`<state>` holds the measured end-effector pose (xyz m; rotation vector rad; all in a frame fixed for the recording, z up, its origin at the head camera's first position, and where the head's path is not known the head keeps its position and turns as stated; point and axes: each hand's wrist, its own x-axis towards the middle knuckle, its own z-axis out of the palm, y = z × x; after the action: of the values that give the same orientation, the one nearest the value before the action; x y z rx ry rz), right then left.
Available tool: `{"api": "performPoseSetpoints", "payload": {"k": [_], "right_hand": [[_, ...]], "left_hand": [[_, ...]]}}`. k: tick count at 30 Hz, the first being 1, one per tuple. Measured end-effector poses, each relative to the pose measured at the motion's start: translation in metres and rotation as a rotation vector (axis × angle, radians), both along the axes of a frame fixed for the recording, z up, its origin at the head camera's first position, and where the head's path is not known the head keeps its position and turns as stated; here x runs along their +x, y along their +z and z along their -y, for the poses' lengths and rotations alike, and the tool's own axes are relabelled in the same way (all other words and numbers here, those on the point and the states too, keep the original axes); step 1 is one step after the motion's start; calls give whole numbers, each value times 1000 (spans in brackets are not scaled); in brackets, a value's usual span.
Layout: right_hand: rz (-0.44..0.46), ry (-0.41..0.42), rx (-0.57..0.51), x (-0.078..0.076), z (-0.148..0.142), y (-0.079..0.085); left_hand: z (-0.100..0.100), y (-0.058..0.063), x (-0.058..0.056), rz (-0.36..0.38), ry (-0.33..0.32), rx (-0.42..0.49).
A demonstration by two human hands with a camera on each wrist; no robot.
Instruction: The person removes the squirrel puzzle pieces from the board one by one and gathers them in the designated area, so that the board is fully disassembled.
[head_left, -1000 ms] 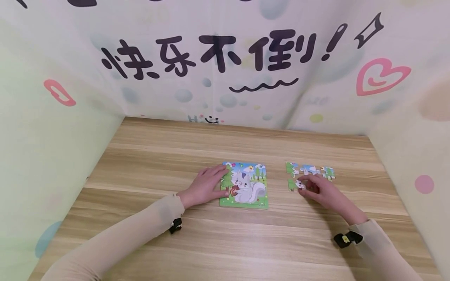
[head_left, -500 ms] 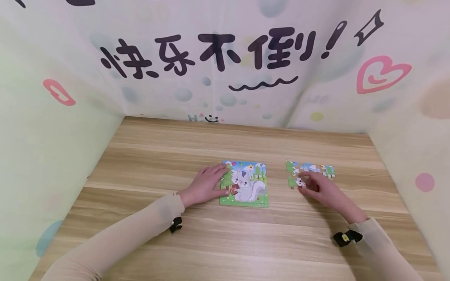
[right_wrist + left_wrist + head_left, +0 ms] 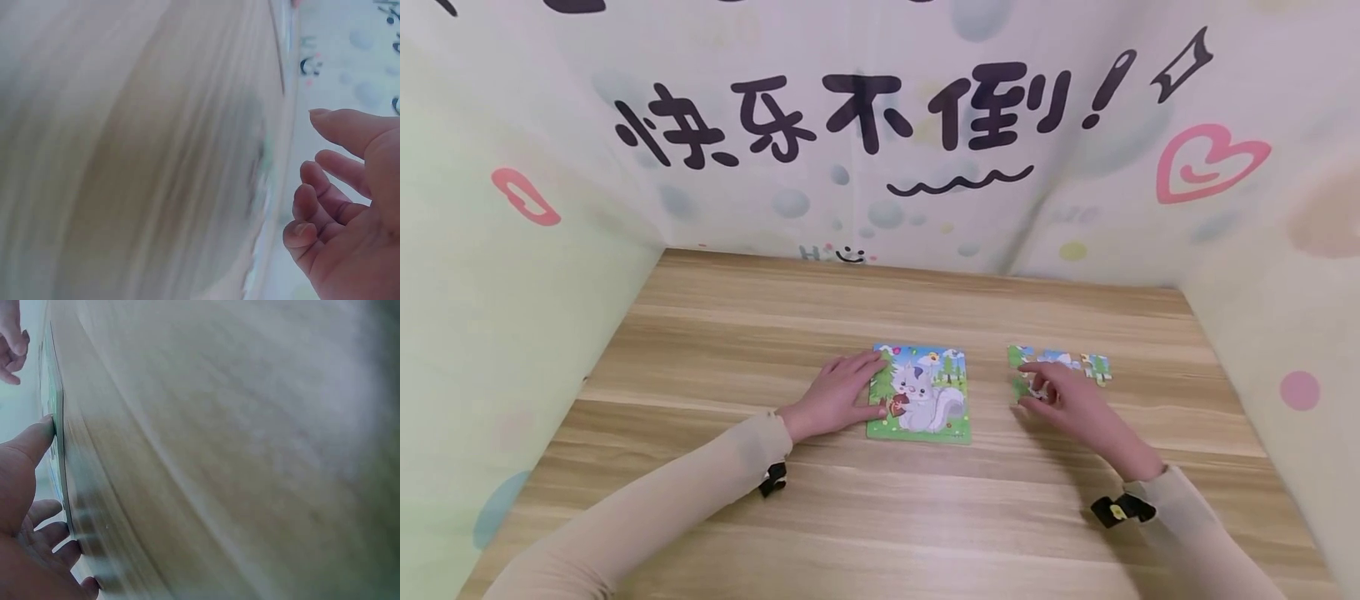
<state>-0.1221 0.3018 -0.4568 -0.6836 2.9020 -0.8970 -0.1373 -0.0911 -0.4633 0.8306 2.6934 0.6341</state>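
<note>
Left hand (image 3: 831,400): unclenched, on squirrel puzzle (image 3: 925,400) at 9 o'clock. Right hand (image 3: 1071,407): empty, unclenched, over loose pieces (image 3: 1097,366), puzzle's 3 o'clock.

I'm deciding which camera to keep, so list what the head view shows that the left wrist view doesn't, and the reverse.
Only the head view: the squirrel picture on the puzzle board, the loose puzzle pieces, the beige sleeves and the black lettering.

Only the left wrist view: the board nearly side-on, its thin edge toward the camera, and the palm side of the left hand.

Both: the left hand touching the board, the right hand and the wood-grain table.
</note>
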Motion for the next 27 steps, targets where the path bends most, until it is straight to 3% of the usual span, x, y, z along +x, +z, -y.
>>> {"api": "performPoseSetpoints", "payload": {"k": [16,27], "right_hand": [[120,89,42,-10,69,9],[58,212,93,-15,101,5]], "left_hand": [[0,-3,-2,9,2,-5],[1,-2,0,-5,-5,13]]}}
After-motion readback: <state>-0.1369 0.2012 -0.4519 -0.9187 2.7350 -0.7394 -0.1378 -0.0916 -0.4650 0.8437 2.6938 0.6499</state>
